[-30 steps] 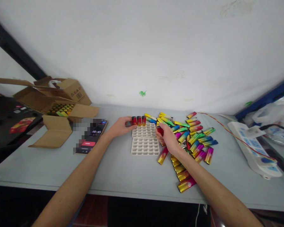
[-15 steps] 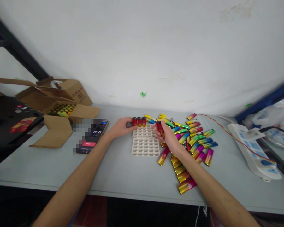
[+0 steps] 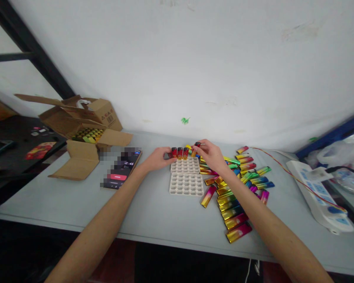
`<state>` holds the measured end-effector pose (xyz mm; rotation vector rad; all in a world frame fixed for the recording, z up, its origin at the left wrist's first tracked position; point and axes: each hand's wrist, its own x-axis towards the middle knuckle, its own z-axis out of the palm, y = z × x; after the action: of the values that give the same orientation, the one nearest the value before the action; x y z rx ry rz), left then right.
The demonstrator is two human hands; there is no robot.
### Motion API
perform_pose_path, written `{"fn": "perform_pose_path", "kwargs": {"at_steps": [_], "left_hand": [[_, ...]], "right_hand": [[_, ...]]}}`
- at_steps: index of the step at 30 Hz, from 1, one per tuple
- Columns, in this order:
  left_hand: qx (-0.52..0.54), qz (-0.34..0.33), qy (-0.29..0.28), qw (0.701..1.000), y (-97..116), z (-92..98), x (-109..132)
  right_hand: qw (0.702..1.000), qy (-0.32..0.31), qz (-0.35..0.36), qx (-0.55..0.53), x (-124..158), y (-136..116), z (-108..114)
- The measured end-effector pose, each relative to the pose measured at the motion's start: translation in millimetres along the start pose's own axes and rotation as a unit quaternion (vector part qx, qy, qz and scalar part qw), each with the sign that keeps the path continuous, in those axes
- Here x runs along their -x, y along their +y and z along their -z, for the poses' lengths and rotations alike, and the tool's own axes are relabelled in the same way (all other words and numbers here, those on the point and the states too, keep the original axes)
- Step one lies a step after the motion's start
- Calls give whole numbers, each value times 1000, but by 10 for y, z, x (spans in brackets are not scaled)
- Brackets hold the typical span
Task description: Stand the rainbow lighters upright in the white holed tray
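Observation:
Three red-and-gold lighters [image 3: 179, 153] with black tops stand upright side by side along the back row of a white plastic tray with many holes [image 3: 186, 184]. My left hand [image 3: 159, 158] is closed at the left end of this row, thumb in front and fingers behind the leftmost lighter [image 3: 174, 152]. My right hand [image 3: 210, 154] pinches another upright lighter [image 3: 197, 146] at the tray's back right corner, a small gap from the row. To the right, a loose pile of shiny coloured lighters [image 3: 230, 212] lies partly under my right forearm.
An open cardboard box [image 3: 76, 155] with upright lighters stands at the left, a closed-looking carton [image 3: 106, 114] behind it. A phone [image 3: 122, 173] showing a timer lies left of my left forearm. On the right are a white power strip [image 3: 315, 196] and a thin red-yellow wire [image 3: 286, 165].
My right hand has moved back and slightly left with its lighter, from above the pile's edge to the tray's back row. My left hand stays at the row's left end. The view has shifted slightly.

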<state>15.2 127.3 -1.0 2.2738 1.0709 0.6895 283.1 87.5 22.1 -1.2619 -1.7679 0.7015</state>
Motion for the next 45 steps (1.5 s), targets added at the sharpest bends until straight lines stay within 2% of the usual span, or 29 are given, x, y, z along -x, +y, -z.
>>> {"fn": "perform_pose_path", "kwargs": {"at_steps": [6, 11, 17, 26, 28, 30, 32, 34, 35, 36, 39, 42, 45], "left_hand": [[-1, 6, 6, 1000, -16, -24, 8], [2, 2, 4, 1000, -14, -20, 6], [-8, -4, 5, 1000, -8, -5, -2], [-23, -3, 8, 1000, 29, 22, 2], [-26, -3, 8, 1000, 21, 23, -2], [-28, -5, 8, 1000, 7, 24, -7], [-29, -6, 7, 1000, -7, 24, -13], [-29, -8, 8, 1000, -16, 23, -18], [-29, -8, 8, 1000, -17, 23, -20], [-28, -9, 9, 1000, -17, 22, -21], [-27, -11, 12, 1000, -8, 20, -22], [-29, -14, 14, 999, -2, 20, -18], [-30, -18, 14, 999, -4, 23, -13]], "right_hand": [[999, -4, 31, 8, 12, 58, -74], [996, -18, 62, 61, 52, 24, -54], [992, -41, 95, 76, 56, 60, -28], [969, -87, 118, 197, 11, 20, -84], [971, -84, 125, 184, 26, -13, -55], [980, -64, 126, 140, 67, -4, 65], [988, -18, 104, 110, 116, 74, 301], [982, 69, 32, 171, 146, 220, 639], [965, 122, -34, 231, 145, 309, 827], [935, 171, -115, 290, 133, 401, 1012], [891, 225, -200, 340, 49, 651, 1445], [875, 218, -251, 352, -43, 820, 1584], [868, 199, -297, 343, -100, 913, 1533]]}}
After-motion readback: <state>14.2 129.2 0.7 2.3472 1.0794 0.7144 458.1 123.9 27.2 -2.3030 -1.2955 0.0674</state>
